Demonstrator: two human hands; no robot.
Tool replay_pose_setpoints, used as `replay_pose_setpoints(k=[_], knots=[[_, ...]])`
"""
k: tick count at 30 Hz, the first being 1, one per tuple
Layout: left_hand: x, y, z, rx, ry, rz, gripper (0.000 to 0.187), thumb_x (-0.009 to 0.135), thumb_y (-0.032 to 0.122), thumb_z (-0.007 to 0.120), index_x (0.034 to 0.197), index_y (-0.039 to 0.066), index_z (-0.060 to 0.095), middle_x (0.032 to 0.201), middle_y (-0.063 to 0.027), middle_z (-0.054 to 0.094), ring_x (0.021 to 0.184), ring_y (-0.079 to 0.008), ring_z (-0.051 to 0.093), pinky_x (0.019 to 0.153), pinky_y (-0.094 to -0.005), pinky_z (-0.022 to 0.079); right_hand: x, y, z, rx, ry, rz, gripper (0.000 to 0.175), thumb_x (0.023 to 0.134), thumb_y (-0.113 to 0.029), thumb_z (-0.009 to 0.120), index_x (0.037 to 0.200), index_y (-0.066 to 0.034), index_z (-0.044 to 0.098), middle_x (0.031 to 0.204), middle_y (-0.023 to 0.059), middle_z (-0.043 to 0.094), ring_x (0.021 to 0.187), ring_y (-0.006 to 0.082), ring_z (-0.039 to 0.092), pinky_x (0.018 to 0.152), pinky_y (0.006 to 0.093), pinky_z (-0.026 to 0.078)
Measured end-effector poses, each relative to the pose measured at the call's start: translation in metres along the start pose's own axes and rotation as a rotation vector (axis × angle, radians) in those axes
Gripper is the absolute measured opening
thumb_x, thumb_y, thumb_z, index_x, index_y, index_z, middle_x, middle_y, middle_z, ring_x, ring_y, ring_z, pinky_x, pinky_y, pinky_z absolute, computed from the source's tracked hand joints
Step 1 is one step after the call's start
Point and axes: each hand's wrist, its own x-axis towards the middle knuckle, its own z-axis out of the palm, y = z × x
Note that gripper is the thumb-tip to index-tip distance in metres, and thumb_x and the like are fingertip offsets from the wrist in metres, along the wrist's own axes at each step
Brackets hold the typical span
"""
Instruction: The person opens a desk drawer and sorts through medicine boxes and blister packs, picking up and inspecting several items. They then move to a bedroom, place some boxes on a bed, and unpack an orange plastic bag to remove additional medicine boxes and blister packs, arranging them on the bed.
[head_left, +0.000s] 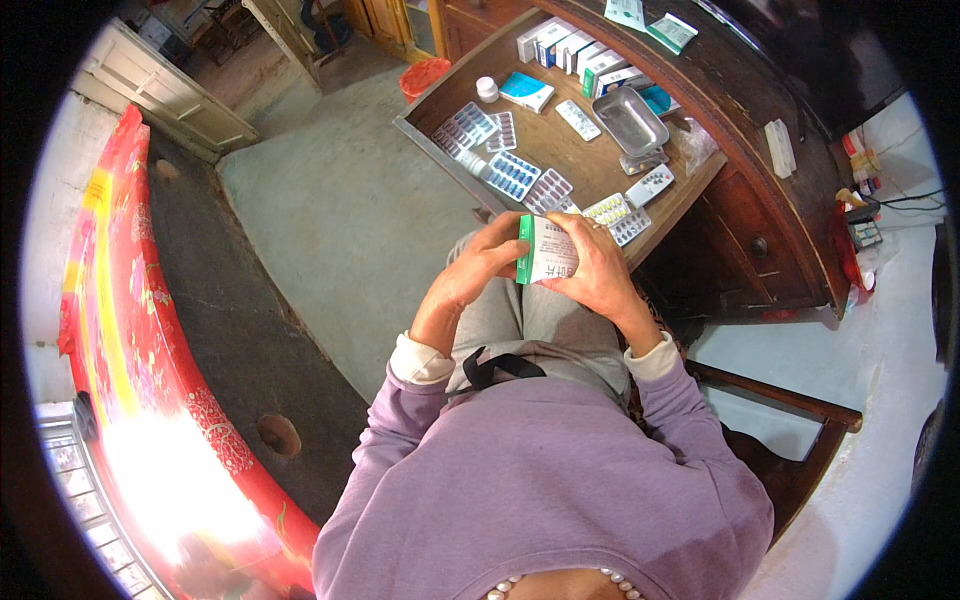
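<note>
A green and white medicine box is held above my lap between both hands. My left hand grips its green end, with the thumb across that face. My right hand holds the white end, fingers along the top edge. Just beyond lies an open wooden drawer. Near its front are blister packs of blue capsules, dark red capsules and yellow capsules. A metal tray, a white round bottle and a blue and white box sit farther in.
Several medicine boxes stand in a row at the drawer's back. The dark wooden cabinet top carries green and white packets. A red bin stands beyond the drawer. A wooden chair is at the right.
</note>
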Motion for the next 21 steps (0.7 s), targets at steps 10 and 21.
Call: replay_pose_setpoints(k=[10,21], knots=[[0.0,0.003,-0.008,0.208,-0.009,0.001,0.035,0.091,0.021,0.059,0.118,-0.001,0.058,0.107,-0.0079,0.063,0.092,-0.017,0.061,0.072,-0.0306,0.054,-0.005,-0.002,0.003,-0.106,0.024,-0.065,0.078,0.06,-0.025,0.087,0.127,-0.0069,0.053,0.119,0.0118,0.062,0.106,0.0314,0.059,0.091,0.0437,0.045],[-0.003,-0.007,-0.004,0.681,0.366,0.265,0.035,0.087,0.007,0.052,0.121,-0.003,0.053,0.068,-0.0171,0.057,0.063,-0.0241,0.057,0.062,-0.0391,0.045,-0.005,-0.002,0.0,-0.331,0.038,-0.061,0.084,0.059,-0.025,0.088,0.131,-0.0077,0.049,0.127,0.0115,0.057,0.117,0.0292,0.054,0.101,0.0421,0.041]])
